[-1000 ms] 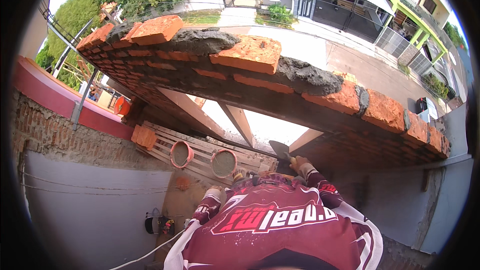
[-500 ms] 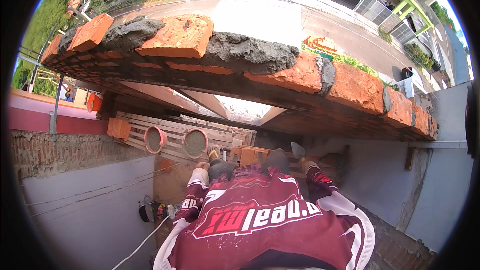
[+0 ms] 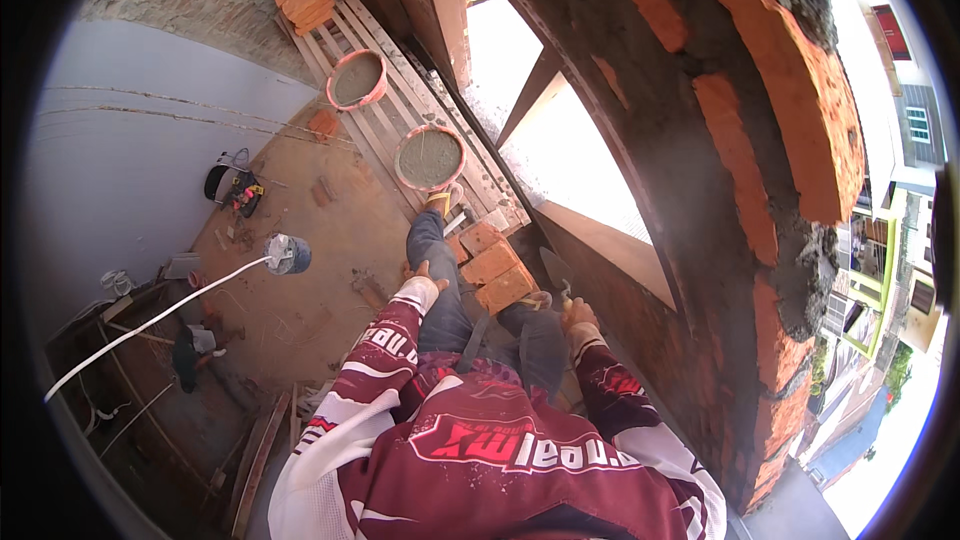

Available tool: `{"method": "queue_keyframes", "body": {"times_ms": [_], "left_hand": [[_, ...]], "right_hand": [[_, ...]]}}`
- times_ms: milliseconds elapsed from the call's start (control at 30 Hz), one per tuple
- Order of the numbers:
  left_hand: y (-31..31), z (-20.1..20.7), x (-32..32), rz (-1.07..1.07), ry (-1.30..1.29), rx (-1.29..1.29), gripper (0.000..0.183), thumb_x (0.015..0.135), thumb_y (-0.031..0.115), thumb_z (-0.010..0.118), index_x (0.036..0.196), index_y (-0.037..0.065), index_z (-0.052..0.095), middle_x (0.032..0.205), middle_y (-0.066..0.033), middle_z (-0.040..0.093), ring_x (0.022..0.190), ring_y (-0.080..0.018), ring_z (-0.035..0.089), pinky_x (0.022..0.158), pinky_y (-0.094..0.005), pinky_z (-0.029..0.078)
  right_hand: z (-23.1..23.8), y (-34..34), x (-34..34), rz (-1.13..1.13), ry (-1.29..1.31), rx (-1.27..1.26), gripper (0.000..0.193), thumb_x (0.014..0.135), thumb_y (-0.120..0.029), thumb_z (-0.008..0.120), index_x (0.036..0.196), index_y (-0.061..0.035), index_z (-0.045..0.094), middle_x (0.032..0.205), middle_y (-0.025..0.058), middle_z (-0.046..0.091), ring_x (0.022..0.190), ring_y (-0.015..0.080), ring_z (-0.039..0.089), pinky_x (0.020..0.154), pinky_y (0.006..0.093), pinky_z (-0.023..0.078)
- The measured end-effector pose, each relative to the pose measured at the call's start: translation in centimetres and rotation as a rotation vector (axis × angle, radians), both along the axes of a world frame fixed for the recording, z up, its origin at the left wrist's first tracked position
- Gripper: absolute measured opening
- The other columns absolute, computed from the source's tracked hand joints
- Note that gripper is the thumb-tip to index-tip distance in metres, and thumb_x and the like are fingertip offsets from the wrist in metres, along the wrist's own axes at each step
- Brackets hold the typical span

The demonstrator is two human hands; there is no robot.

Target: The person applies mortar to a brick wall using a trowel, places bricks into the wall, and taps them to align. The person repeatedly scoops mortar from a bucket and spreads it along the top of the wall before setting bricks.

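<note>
Bare grey wall [image 3: 160,160] fills my feed from nine to ten o'clock, with a dusty brown floor [image 3: 290,310] below it. From one round to five o'clock a curving brick wall [image 3: 740,180] looms close, grey mortar [image 3: 820,265] lying thick and rough along its outer edge at three.

At four o'clock, close to the centre, I have the right hand [image 3: 577,316] wrapped round the handle of a trowel [image 3: 556,266]; the blade points up toward eleven, between a group of orange bricks [image 3: 492,266] and the brick wall. At eight o'clock the left hand [image 3: 427,282] is at the bent left leg [image 3: 428,250], fingers loosely parted around nothing that I can see; whether it presses on the knee I can't tell.

Toward eleven runs a slatted wooden platform [image 3: 385,140]. Two round buckets [image 3: 430,158] of grey mortar stand on it, the nearer just beyond the left foot [image 3: 442,200], and a stack of bricks [image 3: 304,4] sits at the far end. Out at nine, a blue-and-white container [image 3: 288,253] meets a pale hose [image 3: 160,310] that sweeps off toward eight.
</note>
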State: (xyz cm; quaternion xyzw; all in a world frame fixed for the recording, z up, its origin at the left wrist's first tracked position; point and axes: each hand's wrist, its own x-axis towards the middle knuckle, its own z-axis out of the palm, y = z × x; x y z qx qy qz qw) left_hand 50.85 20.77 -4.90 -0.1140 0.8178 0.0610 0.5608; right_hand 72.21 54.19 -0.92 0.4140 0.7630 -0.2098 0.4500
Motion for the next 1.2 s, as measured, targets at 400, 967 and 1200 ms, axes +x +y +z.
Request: {"method": "queue_keyframes", "body": {"times_ms": [400,967,1200], "left_hand": [[4.9,-23.0,-18.4,0.609,0.657,0.253,0.101,0.079,0.049,0.080,0.151,-0.004,0.034,0.153,-0.0297,0.038,0.144,-0.0405,0.038,0.117,-0.0469,0.034],[3.9,-25.2,-25.8,-0.014,0.408,0.572,0.049,0.075,0.040,0.076,0.072,-0.005,0.057,0.068,-0.0213,0.060,0.064,-0.0348,0.061,0.064,-0.0463,0.048],[-0.2,-27.9,-31.5,0.257,0.696,0.369,0.050,0.094,0.047,0.062,0.086,-0.002,0.066,0.092,-0.0242,0.071,0.095,-0.0430,0.068,0.085,-0.0499,0.052]], "right_hand": [[-11.0,-7.7,-25.2,0.033,0.222,-0.139,0.042,0.092,-0.038,0.069,0.114,-0.0057,0.054,0.108,0.0242,0.070,0.105,0.0458,0.066,0.088,0.0533,0.052],[-13.3,-6.6,-19.6,0.047,0.085,-0.128,0.039,0.095,-0.039,0.063,0.117,-0.0073,0.056,0.112,0.0233,0.069,0.107,0.0435,0.066,0.089,0.0536,0.052],[-20.9,-8.2,-31.0,0.383,0.210,-0.112,0.032,0.097,-0.034,0.060,0.119,-0.0118,0.055,0.111,0.0189,0.068,0.102,0.0407,0.068,0.084,0.0545,0.053]]}}
